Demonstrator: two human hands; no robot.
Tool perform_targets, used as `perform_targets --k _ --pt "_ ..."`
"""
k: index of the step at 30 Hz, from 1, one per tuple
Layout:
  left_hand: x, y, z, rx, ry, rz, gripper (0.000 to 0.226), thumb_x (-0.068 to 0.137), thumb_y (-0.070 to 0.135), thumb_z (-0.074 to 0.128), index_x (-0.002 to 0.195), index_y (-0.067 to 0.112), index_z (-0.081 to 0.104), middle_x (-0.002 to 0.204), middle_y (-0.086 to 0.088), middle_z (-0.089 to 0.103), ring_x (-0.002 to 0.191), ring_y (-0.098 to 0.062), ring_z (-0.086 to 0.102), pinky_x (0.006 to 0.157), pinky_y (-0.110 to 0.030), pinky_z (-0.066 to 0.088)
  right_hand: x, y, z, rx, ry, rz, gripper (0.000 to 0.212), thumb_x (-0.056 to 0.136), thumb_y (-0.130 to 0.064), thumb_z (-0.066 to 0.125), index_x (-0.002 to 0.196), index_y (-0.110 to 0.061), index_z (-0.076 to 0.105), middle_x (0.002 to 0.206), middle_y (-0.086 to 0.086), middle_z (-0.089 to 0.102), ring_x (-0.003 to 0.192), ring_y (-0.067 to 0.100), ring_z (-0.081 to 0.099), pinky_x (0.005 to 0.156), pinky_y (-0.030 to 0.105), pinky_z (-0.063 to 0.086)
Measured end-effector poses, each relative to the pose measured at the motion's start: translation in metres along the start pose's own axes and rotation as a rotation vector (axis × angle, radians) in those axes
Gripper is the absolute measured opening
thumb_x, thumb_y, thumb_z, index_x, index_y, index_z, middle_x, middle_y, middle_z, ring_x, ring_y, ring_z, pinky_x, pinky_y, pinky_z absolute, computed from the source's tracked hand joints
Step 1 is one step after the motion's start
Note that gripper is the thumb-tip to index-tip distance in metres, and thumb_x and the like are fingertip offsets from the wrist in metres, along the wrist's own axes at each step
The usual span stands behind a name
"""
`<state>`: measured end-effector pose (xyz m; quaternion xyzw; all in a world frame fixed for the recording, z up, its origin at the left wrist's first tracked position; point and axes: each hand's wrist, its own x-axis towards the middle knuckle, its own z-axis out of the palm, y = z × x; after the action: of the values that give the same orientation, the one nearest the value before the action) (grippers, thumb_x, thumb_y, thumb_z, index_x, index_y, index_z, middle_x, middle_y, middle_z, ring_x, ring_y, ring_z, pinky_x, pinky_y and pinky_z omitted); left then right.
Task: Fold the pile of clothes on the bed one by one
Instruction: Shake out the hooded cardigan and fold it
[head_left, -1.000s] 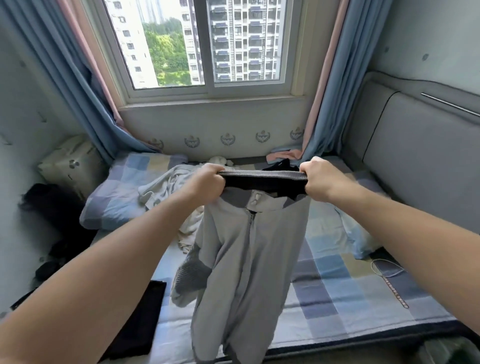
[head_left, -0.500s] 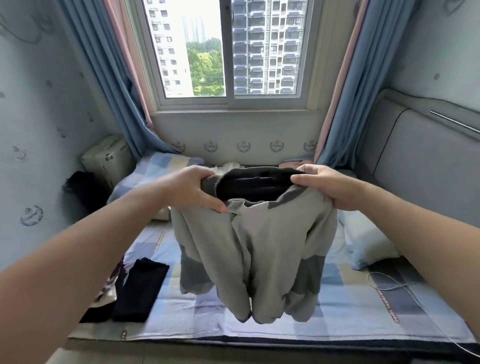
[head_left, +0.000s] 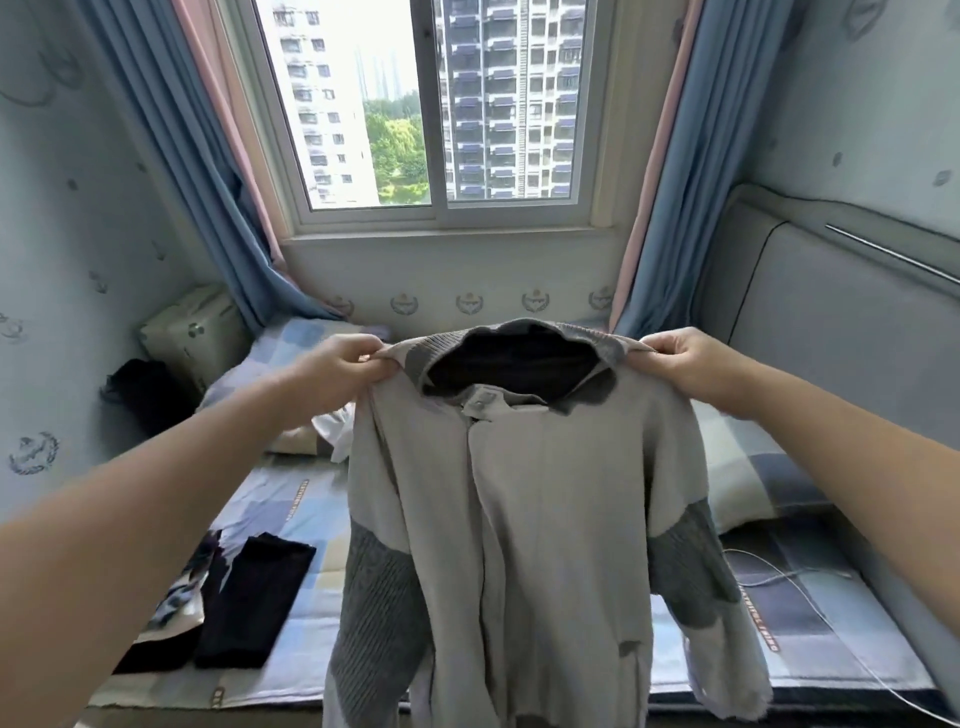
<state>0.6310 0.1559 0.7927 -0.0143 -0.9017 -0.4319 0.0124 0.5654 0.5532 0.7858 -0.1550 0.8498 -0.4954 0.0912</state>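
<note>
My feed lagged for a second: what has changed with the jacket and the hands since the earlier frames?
The left hand and right hand moved apart to the shoulders, so the bunched grey jacket now hangs spread out, sleeves down. Both still grip it; the folded black garment stays on the bed.

- Dead centre, the jacket (head_left: 519, 519) hangs wide from left hand (head_left: 345, 371) to right hand (head_left: 680, 364) and screens the middle of the bed (head_left: 296, 499).
- Left of it there's open sheet, running from the black clothes (head_left: 254, 603) at the near edge up to a white garment (head_left: 335, 428).
- Right side is tighter: a pillow (head_left: 753, 467) sits by the headboard (head_left: 841, 338), with a cable (head_left: 795, 579) trailing across the sheet.
</note>
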Motion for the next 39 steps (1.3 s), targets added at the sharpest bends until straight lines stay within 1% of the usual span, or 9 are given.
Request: perform_targets --k 5,11,14,18,22,25,27,30,39 --pt "0.064 -0.045 0.035 -0.017 0.207 -0.048 0.029 0.103 0.034 0.054 0.092 0.009 0.065 0.096 -0.009 0.066 0.089 -0.024 0.061 0.085 -0.044 0.048 0.055 0.024 0.017 0.039 0.104 0.072 0.036 0.098 -0.041 0.062 0.1 -0.009 0.076 0.099 0.016 0.076 0.082 0.021 0.068 0.084 0.043 0.057" --pt "0.168 -0.1 0.061 0.121 0.24 -0.148 0.04 0.102 0.032 0.056 0.073 0.006 0.049 0.067 -0.007 0.049 0.068 -0.024 0.048 0.062 -0.037 0.033 0.172 0.076 0.037 -0.111 0.139 0.183 0.039 0.1 -0.035 0.061 0.072 -0.009 0.051 0.061 0.0 0.041 0.051 0.011 0.036 0.045 0.023 0.028" --pt "0.242 -0.149 0.078 0.207 0.166 -0.224 0.036 0.103 0.034 0.054 0.07 0.018 0.047 0.069 -0.002 0.053 0.076 -0.029 0.055 0.063 -0.037 0.034 0.25 0.12 0.055 -0.238 0.126 0.276 0.045 0.1 -0.033 0.059 0.061 -0.016 0.044 0.06 -0.001 0.04 0.059 0.019 0.039 0.05 0.03 0.027" --pt "0.356 -0.252 0.127 0.421 0.14 -0.3 0.027 0.103 0.041 0.05 0.088 0.022 0.062 0.095 -0.008 0.064 0.101 -0.034 0.058 0.078 -0.04 0.046 0.367 0.214 0.105 -0.479 0.11 0.419 0.043 0.099 -0.046 0.055 0.072 -0.013 0.064 0.085 0.007 0.052 0.087 0.031 0.051 0.075 0.037 0.046" --pt "0.465 -0.382 0.209 0.245 0.147 -0.493 0.028 0.1 0.038 0.049 0.084 0.018 0.06 0.089 -0.007 0.072 0.09 -0.03 0.066 0.076 -0.036 0.05 0.482 0.332 0.182 -0.308 0.192 0.595 0.041 0.1 -0.033 0.056 0.066 -0.011 0.055 0.068 0.011 0.058 0.07 0.032 0.055 0.061 0.033 0.045" --pt "0.525 -0.465 0.271 -0.108 0.248 -0.594 0.025 0.097 0.037 0.054 0.107 0.018 0.065 0.111 -0.01 0.072 0.105 -0.028 0.067 0.093 -0.035 0.053 0.547 0.412 0.236 0.146 0.257 0.754 0.019 0.105 -0.015 0.042 0.098 -0.011 0.059 0.105 0.012 0.065 0.085 0.027 0.061 0.061 0.029 0.047" --pt "0.544 -0.503 0.305 -0.237 0.225 -0.512 0.05 0.101 0.031 0.056 0.146 0.013 0.043 0.144 -0.007 0.053 0.132 -0.022 0.051 0.107 -0.028 0.039 0.575 0.46 0.266 0.201 0.238 0.663 0.043 0.103 -0.015 0.052 0.145 -0.015 0.043 0.144 0.004 0.049 0.122 0.025 0.051 0.092 0.035 0.045" --pt "0.53 -0.542 0.35 -0.197 0.082 -0.393 0.075 0.101 0.035 0.057 0.16 0.019 0.016 0.163 0.001 0.027 0.149 -0.016 0.028 0.121 -0.034 0.024 0.562 0.522 0.309 0.251 0.152 0.594 0.089 0.098 -0.026 0.063 0.161 -0.023 0.001 0.168 -0.002 0.014 0.151 0.019 0.022 0.12 0.039 0.025" --pt "0.338 -0.552 0.43 0.105 -0.367 -0.348 0.056 0.1 0.036 0.057 0.152 0.027 0.036 0.158 0.005 0.036 0.145 -0.017 0.032 0.117 -0.035 0.03 0.362 0.578 0.351 0.077 -0.112 0.621 0.079 0.095 -0.024 0.065 0.159 -0.034 0.019 0.152 -0.018 0.034 0.139 -0.001 0.031 0.113 0.027 0.028"
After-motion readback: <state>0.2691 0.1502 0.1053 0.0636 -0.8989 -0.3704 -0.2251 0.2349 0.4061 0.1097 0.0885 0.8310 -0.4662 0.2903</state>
